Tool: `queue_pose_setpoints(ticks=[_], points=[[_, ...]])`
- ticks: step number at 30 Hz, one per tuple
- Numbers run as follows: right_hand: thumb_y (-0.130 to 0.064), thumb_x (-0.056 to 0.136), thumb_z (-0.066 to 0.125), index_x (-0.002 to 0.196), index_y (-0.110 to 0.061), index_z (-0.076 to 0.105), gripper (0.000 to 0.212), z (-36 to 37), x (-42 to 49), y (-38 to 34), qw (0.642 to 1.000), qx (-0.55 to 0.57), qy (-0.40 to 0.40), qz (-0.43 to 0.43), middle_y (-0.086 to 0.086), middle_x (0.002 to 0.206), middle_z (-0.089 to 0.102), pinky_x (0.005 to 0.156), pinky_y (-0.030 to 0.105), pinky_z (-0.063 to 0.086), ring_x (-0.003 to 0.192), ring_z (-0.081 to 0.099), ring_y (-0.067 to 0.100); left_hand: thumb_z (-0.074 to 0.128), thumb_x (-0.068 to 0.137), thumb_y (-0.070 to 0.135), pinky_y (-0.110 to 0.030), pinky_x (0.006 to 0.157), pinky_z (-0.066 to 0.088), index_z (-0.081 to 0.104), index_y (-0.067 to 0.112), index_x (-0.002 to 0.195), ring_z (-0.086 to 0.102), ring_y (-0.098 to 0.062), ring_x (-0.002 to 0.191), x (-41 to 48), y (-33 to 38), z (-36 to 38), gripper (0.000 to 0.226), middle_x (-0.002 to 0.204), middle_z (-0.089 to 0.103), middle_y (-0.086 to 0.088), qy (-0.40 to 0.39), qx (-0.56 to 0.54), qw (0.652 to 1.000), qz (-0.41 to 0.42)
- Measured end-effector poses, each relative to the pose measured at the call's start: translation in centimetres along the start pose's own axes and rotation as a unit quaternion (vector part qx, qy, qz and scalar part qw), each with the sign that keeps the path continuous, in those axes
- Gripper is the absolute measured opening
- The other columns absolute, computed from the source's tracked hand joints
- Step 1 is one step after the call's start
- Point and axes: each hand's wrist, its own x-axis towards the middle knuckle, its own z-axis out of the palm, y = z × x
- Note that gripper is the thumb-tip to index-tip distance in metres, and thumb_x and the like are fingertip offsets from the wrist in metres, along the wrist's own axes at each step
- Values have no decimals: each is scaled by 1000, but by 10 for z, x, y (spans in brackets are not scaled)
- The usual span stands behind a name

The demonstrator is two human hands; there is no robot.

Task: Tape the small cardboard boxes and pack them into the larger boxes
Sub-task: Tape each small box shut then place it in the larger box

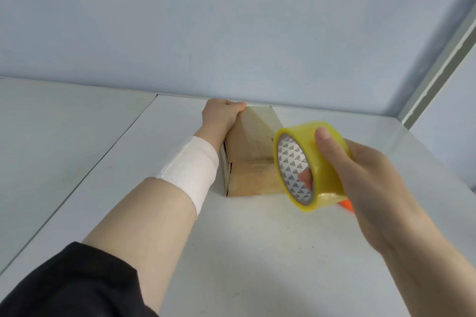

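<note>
A small brown cardboard box (251,159) stands on the white table, near the back wall. My left hand (221,114) grips its far top-left corner, fingers curled over the edge. My right hand (365,175) holds a roll of yellowish clear tape (306,165) in front of the box's right side, thumb on the outer band and a finger through the core. A clear strip of tape runs from the roll up over the box top.
The white table (257,252) has a seam to a second tabletop (64,136) on the left. An orange object (346,204) peeks out under the roll, mostly hidden. A pale blue wall (231,20) stands right behind the box.
</note>
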Motion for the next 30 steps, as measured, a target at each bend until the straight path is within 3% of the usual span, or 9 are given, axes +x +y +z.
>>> queue_pose_setpoints(ticks=[3,9,11,13,15,18,21,25,30], points=[[-54,81,57,76,-3,64,52,6,-13,19,1000,0,-2,29,-2,56,64,54,21,42,52,54,9,68,82,28,-33,87,52,61,17,65,64,-25,94,2,-1,0,21,85,65,-3,9,12,1000,10],[-41,88,53,81,-10,66,35,23,-26,41,995,70,-1,76,2,53,68,41,11,42,45,61,6,61,87,29,-24,67,43,61,17,71,62,-22,95,-1,2,0,20,83,63,2,13,90,994,64],[-41,88,53,81,-10,67,34,23,-24,41,995,68,9,69,1,54,68,41,11,42,45,61,5,56,90,32,-28,79,44,68,16,91,57,-24,106,-8,8,-3,20,105,65,-2,42,229,962,141],[-38,89,54,80,-9,66,33,23,-21,41,995,80,10,65,1,53,68,40,10,41,44,60,6,55,90,37,-32,95,36,67,21,110,46,-25,121,-18,15,-3,28,126,57,-6,38,346,901,260],[-35,90,54,78,-7,65,32,23,-15,41,995,81,8,61,-1,50,66,39,8,39,41,58,3,52,89,46,-32,106,25,57,22,126,29,-20,137,-35,22,7,44,145,41,-6,-85,366,864,334],[-33,93,53,78,-8,64,31,28,3,37,995,73,-12,67,-4,49,65,40,8,39,41,58,2,35,92,59,-34,114,12,29,21,146,3,-13,146,-45,22,25,66,158,9,-3,-237,438,813,300],[-34,93,53,86,-7,65,30,31,15,35,994,86,-35,65,-1,56,69,45,14,46,48,63,6,26,94,57,-35,118,2,11,21,150,-8,-11,145,-32,23,27,68,159,-4,-1,-244,495,783,287],[-36,93,52,95,-1,64,38,33,12,42,993,82,-43,74,0,58,68,49,17,50,52,63,9,24,94,58,-35,118,-1,8,22,150,-9,-12,145,-24,21,31,68,158,-7,0,-253,511,769,288],[-40,98,39,88,-10,62,39,24,2,36,984,79,-84,136,-4,57,70,42,12,46,50,66,5,21,94,58,-34,118,-1,7,24,150,-10,-11,145,-20,16,31,67,158,-8,2,-243,509,772,294]])
